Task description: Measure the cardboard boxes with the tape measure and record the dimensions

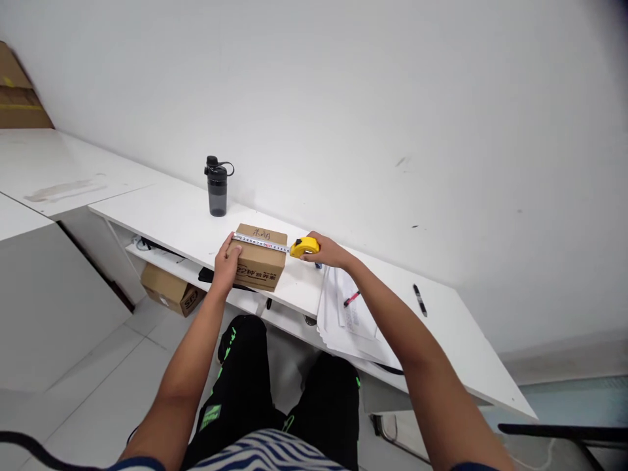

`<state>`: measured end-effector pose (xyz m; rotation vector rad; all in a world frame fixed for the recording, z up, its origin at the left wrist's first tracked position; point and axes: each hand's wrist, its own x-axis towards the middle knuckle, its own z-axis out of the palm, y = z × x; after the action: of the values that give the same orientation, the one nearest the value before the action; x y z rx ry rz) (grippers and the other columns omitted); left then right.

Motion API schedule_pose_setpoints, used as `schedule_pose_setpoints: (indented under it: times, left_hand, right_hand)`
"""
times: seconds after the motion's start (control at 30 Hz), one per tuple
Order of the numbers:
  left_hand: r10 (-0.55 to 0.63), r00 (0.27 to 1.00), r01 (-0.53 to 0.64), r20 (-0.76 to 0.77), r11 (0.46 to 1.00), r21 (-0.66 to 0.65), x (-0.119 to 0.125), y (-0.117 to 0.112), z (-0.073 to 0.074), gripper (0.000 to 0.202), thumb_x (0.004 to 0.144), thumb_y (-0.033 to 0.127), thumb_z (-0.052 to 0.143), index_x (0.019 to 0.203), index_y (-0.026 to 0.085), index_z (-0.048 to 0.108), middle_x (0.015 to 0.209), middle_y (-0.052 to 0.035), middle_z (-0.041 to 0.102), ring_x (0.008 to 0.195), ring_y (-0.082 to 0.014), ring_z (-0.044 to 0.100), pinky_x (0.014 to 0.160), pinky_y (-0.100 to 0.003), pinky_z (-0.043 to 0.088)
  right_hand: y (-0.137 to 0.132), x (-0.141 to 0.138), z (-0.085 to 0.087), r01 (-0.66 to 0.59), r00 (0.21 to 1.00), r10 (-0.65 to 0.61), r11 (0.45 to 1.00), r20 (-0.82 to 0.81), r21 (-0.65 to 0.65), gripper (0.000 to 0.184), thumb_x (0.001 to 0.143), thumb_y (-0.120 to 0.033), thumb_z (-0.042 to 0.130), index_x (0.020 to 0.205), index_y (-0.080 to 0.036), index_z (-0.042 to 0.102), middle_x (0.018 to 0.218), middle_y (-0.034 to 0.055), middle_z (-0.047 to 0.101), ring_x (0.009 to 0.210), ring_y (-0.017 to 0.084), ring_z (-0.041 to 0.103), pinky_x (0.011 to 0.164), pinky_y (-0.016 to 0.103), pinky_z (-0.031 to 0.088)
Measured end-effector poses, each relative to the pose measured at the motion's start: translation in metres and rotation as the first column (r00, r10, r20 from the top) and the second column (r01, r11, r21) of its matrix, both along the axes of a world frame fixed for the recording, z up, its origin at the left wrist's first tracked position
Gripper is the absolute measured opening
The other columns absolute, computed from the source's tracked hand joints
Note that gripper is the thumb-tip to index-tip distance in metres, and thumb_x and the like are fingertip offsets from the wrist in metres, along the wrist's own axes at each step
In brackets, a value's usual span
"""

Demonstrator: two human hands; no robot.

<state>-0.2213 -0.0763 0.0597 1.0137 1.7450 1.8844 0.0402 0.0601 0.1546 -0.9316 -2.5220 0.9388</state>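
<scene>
A small brown cardboard box (260,257) with dark printing on its front and handwriting on top sits near the front edge of the white desk. Across its top runs the extended blade (260,243) of a yellow tape measure (307,245). My left hand (226,265) is closed at the box's left end, thumb on the box and fingers at the blade's tip; exactly how the tip is held is hidden. Just off the box's right side, my right hand (324,248) is wrapped around the tape measure's case.
A dark water bottle (217,190) stands behind the box. To the right lie papers (350,320) with a red pen (352,299), and a black marker (420,300). Below the desk, a shelf (235,299) runs along and another cardboard box (169,288) shows at the left.
</scene>
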Motion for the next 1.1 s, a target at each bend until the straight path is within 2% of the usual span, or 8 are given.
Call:
schedule_pose_setpoints:
  times: [0.23, 0.4, 0.57, 0.77, 0.83, 0.93, 1.03, 1.1]
  left_hand:
    - [0.006, 0.999, -0.006, 0.049, 1.0, -0.011, 0.002, -0.004, 0.007, 0.058, 0.086, 0.036, 0.054, 0.143, 0.023, 0.05, 0.145, -0.003, 0.054, 0.135, -0.0239, 0.048, 0.113, -0.034, 0.038]
    - [-0.029, 0.998, 0.031, 0.054, 0.999, -0.041, -0.001, -0.005, 0.007, 0.06, 0.087, 0.039, 0.054, 0.145, 0.026, 0.046, 0.147, -0.003, 0.052, 0.131, -0.0239, 0.052, 0.11, -0.036, 0.043]
    - [-0.036, 0.999, 0.037, 0.016, 0.998, -0.043, -0.003, -0.009, 0.009, 0.061, 0.088, 0.039, 0.053, 0.147, 0.025, 0.043, 0.151, -0.0023, 0.047, 0.138, -0.0236, 0.045, 0.113, -0.034, 0.039]
    - [-0.018, 0.998, 0.019, 0.057, 1.0, -0.022, -0.001, -0.006, 0.004, 0.067, 0.087, 0.044, 0.056, 0.15, 0.025, 0.038, 0.148, -0.0048, 0.05, 0.132, -0.0259, 0.051, 0.11, -0.037, 0.041]
    - [-0.003, 0.999, 0.003, 0.052, 1.0, -0.005, -0.003, 0.004, 0.005, 0.066, 0.087, 0.042, 0.057, 0.148, 0.023, 0.042, 0.146, -0.0078, 0.052, 0.128, -0.0266, 0.053, 0.109, -0.039, 0.042]
    - [0.04, 0.997, -0.039, -0.058, 0.999, 0.018, -0.003, 0.025, 0.016, 0.059, 0.088, 0.039, 0.053, 0.143, 0.017, 0.046, 0.146, -0.0124, 0.05, 0.132, -0.0259, 0.049, 0.112, -0.039, 0.037]
    - [0.246, 0.919, -0.242, -0.308, 0.969, 0.053, 0.02, 0.031, 0.032, 0.074, 0.084, 0.038, 0.061, 0.148, 0.012, 0.035, 0.155, -0.0171, 0.034, 0.145, -0.0284, 0.027, 0.121, -0.045, 0.018]
    - [0.388, 0.817, -0.346, -0.426, 0.922, 0.176, 0.055, 0.016, 0.035, 0.088, 0.077, 0.045, 0.069, 0.15, 0.014, 0.03, 0.157, -0.0165, 0.027, 0.148, -0.0304, 0.018, 0.122, -0.049, 0.009]
  right_hand:
    - [-0.02, -0.025, 0.025, -0.001, 0.999, -0.012, 0.969, 0.048, 0.248, 0.04, 0.075, -0.045, 0.068, 0.107, -0.025, 0.056, 0.096, 0.0012, 0.069, 0.08, 0.019, 0.062, 0.066, 0.029, 0.044]
    - [-0.041, -0.092, 0.026, -0.079, 0.988, 0.021, 0.924, 0.155, 0.375, 0.045, 0.075, -0.05, 0.066, 0.111, -0.024, 0.056, 0.102, 0.0059, 0.07, 0.085, 0.024, 0.063, 0.065, 0.029, 0.041]
    - [-0.053, -0.154, 0.015, -0.067, 0.998, 0.065, 0.943, 0.017, 0.326, 0.046, 0.08, -0.051, 0.061, 0.115, -0.023, 0.054, 0.104, 0.0062, 0.069, 0.088, 0.023, 0.063, 0.068, 0.029, 0.043]
    - [-0.061, -0.131, 0.009, 0.061, 0.99, -0.009, 0.926, -0.139, 0.371, 0.045, 0.081, -0.05, 0.063, 0.117, -0.024, 0.055, 0.102, 0.006, 0.07, 0.093, 0.027, 0.063, 0.079, 0.036, 0.045]
    - [-0.069, -0.1, -0.004, 0.177, 0.941, -0.084, 0.947, -0.327, 0.266, 0.048, 0.079, -0.051, 0.067, 0.117, -0.026, 0.055, 0.104, 0.0042, 0.068, 0.094, 0.025, 0.063, 0.082, 0.036, 0.046]
    - [-0.096, -0.048, -0.037, 0.281, 0.715, -0.291, 0.952, -0.636, -0.12, 0.054, 0.072, -0.053, 0.074, 0.114, -0.025, 0.054, 0.101, 0.0023, 0.065, 0.085, 0.018, 0.062, 0.073, 0.03, 0.049]
    - [-0.132, -0.004, -0.075, 0.091, 0.489, -0.527, 0.823, -0.695, -0.56, 0.054, 0.07, -0.057, 0.075, 0.106, -0.023, 0.054, 0.084, -0.0002, 0.062, 0.062, 0.013, 0.055, 0.048, 0.024, 0.041]
    - [-0.153, 0.017, -0.095, -0.155, 0.398, -0.606, 0.695, -0.689, -0.702, 0.053, 0.075, -0.066, 0.065, 0.103, -0.021, 0.056, 0.077, 0.0006, 0.061, 0.052, 0.011, 0.048, 0.04, 0.022, 0.033]
